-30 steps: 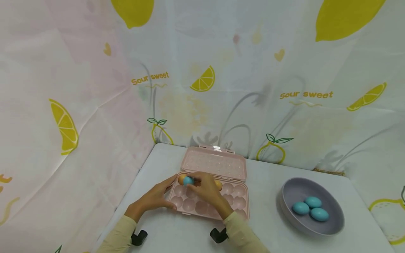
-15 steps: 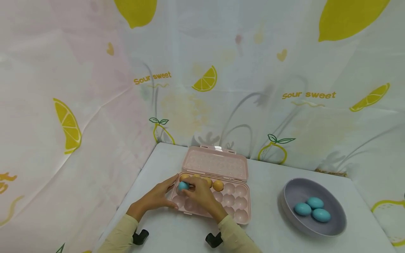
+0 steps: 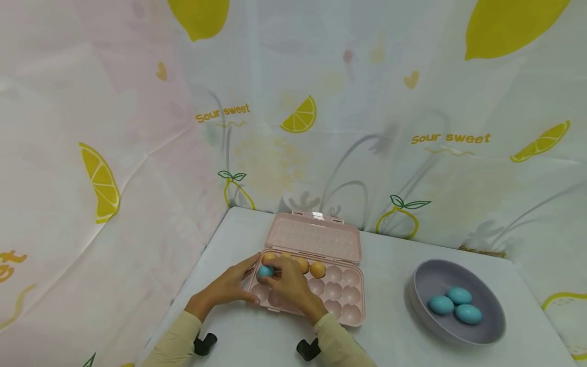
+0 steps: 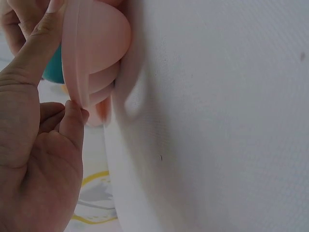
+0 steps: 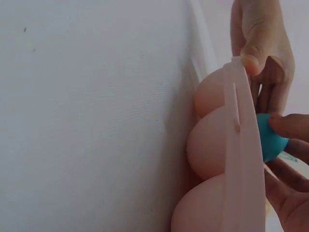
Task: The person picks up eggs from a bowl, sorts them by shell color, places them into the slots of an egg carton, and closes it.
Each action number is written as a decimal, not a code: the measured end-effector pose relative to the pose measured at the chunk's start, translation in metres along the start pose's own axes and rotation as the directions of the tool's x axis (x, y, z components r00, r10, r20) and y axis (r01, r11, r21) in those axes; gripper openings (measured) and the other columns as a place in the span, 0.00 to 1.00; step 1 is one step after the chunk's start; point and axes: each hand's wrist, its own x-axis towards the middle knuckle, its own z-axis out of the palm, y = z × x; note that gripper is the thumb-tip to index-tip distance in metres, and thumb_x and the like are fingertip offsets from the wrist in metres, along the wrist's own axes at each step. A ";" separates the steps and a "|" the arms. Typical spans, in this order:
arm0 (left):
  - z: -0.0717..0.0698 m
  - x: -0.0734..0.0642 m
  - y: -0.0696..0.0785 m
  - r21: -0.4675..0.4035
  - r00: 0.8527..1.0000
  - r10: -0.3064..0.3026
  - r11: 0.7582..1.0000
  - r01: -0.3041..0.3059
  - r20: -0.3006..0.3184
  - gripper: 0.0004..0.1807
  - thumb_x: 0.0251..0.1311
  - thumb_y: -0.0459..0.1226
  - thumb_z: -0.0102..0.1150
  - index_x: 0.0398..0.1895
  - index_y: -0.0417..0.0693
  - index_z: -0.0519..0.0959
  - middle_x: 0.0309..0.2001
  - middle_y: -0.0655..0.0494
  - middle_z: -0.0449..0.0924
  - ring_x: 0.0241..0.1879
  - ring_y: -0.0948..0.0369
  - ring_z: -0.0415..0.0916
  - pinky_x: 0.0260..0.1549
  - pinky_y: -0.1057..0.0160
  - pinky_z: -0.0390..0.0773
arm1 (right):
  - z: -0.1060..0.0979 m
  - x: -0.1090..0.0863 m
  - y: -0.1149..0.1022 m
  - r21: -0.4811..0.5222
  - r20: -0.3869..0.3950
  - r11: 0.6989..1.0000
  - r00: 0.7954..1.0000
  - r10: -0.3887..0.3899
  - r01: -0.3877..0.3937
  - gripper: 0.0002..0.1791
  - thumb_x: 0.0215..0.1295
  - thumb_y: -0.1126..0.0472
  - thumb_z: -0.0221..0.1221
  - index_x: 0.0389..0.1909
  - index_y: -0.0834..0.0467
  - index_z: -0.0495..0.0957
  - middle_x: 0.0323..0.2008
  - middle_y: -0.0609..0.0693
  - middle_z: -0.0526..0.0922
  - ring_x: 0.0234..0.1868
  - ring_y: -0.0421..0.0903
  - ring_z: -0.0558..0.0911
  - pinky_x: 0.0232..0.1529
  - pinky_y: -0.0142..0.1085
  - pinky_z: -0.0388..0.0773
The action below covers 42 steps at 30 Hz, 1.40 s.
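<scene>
A pink egg carton (image 3: 314,239) lies with its lid folded back, its back row holding several orange eggs (image 3: 318,269). With thumb and fingertips, my right hand (image 3: 295,288) pinches a blue egg (image 3: 265,273) at the leftmost cup of the second row. In the right wrist view that blue egg (image 5: 271,137) sits low against the carton's top, partly behind the fingers. My left hand (image 3: 227,286) grips the carton's left end, thumb at the front corner and fingers along the side. Its fingertips meet the rim in the left wrist view.
To the right stands a grey-purple bowl (image 3: 488,326) with three blue eggs (image 3: 442,305) inside. Behind the white table (image 3: 385,275) hangs a lemon-print cloth (image 3: 348,168). Black fittings (image 3: 205,344) are at both wrists.
My right hand has brought the blue egg from over the back row forward to the second row's left cup, revealing more orange eggs. The left hand stays on the carton.
</scene>
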 end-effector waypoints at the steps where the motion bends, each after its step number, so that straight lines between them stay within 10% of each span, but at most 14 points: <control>1: 0.000 0.000 0.000 0.000 1.000 -0.002 1.000 0.002 0.000 0.67 0.37 0.51 0.78 0.76 0.36 0.48 0.75 0.42 0.48 0.72 0.49 0.53 0.65 0.58 0.65 | 0.000 0.000 0.001 -0.006 -0.005 1.000 1.000 0.002 -0.002 0.15 0.59 0.67 0.66 0.48 0.63 0.83 0.40 0.48 0.80 0.45 0.40 0.80 0.44 0.24 0.80; 22: 0.001 0.001 -0.001 0.012 1.000 0.001 1.000 -0.001 -0.005 0.67 0.35 0.52 0.78 0.76 0.36 0.48 0.75 0.42 0.49 0.72 0.49 0.53 0.65 0.57 0.65 | -0.003 -0.008 0.003 0.019 0.017 0.998 0.998 0.066 -0.067 0.16 0.58 0.68 0.64 0.49 0.62 0.81 0.45 0.49 0.80 0.48 0.44 0.81 0.51 0.33 0.81; 42: 0.000 0.002 0.001 0.062 0.999 -0.032 0.998 0.033 -0.021 0.68 0.34 0.53 0.79 0.76 0.38 0.49 0.75 0.44 0.51 0.72 0.51 0.54 0.66 0.55 0.63 | -0.105 -0.033 0.023 -0.095 -0.218 0.992 0.974 0.059 -0.082 0.15 0.53 0.72 0.68 0.44 0.65 0.82 0.41 0.57 0.83 0.43 0.53 0.83 0.42 0.42 0.85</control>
